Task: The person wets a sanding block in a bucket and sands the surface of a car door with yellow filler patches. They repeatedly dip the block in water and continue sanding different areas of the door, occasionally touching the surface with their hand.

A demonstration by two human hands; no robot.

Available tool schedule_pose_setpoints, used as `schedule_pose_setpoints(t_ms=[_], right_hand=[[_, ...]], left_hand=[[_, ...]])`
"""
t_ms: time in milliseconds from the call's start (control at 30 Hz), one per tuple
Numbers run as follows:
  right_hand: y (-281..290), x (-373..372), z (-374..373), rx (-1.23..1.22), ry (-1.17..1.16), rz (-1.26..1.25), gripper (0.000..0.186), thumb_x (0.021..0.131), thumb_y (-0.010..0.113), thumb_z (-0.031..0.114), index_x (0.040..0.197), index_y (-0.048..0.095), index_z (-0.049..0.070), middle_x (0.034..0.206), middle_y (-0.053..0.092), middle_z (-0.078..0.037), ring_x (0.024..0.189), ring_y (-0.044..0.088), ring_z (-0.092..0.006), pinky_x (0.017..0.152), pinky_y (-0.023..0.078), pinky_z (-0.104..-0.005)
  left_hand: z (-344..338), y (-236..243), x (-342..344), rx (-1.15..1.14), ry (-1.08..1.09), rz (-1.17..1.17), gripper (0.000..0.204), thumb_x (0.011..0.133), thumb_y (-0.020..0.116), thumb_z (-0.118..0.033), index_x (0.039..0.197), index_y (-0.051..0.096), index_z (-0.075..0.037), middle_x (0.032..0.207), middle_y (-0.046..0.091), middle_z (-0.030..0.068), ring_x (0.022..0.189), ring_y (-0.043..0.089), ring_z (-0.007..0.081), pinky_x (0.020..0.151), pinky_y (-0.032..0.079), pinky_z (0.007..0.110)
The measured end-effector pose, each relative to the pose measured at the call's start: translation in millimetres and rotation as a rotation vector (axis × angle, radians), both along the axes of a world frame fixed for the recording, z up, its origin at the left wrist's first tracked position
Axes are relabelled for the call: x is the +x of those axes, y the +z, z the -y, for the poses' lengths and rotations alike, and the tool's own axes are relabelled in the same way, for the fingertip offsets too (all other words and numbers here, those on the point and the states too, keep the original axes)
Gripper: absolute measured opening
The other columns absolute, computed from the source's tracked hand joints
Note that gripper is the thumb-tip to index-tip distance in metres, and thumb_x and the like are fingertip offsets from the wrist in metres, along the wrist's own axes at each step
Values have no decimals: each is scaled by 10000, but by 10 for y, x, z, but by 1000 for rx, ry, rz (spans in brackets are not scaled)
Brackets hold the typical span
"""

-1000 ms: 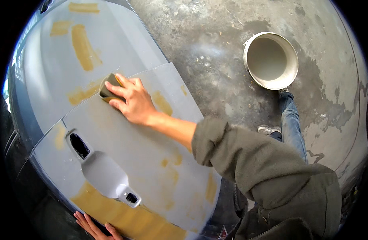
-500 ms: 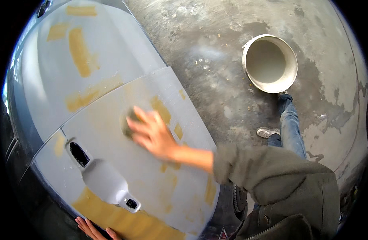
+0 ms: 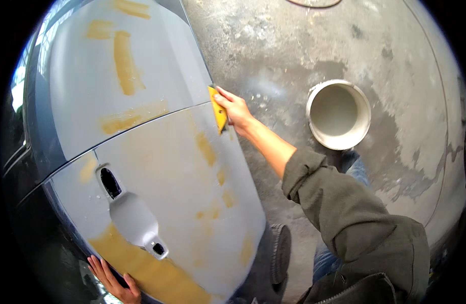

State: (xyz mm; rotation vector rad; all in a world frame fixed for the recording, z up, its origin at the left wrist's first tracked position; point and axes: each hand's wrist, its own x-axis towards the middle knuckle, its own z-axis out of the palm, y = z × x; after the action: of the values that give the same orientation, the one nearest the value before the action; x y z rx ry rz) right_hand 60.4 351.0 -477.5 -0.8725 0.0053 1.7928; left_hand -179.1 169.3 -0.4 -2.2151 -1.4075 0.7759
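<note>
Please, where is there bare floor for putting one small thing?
Bare floor lies between the grey panel and the bucket, above the right hand with its yellow block. More lies right of the bucket, partly wet-looking. It is crowded below the bucket, with the jeans leg and dark sleeve, and at the tyre beside the panel.

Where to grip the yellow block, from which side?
Probably along the long right edge of the yellow block, coming from the person's right: its left edge faces the grey panel, and the right hand holds it from the outer side.
</note>
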Motion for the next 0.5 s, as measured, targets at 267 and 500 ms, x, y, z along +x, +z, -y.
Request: schedule_pose_setpoints(t_ms=[267,500], right_hand=[[110,1392,365,80,253,-646,473,1061,395,446,1350,555,108,1235,644,-100,1035,656,-264,862,554,-470],[475,2039,495,100,263,-288,591,1014,439,531,1442,483,125,1286,615,-109,1084,625,-262,905,525,-433]], left_hand=[[-25,-52,-133,30,28,-34,610,993,426,-290,1501,342,36,1583,313,236,1485,253,421,1215,138,565],[71,-676,331,148,-140,130,375,1020,430,-140,1324,568,32,1440,504,242,1381,419,453,1165,288,587]])
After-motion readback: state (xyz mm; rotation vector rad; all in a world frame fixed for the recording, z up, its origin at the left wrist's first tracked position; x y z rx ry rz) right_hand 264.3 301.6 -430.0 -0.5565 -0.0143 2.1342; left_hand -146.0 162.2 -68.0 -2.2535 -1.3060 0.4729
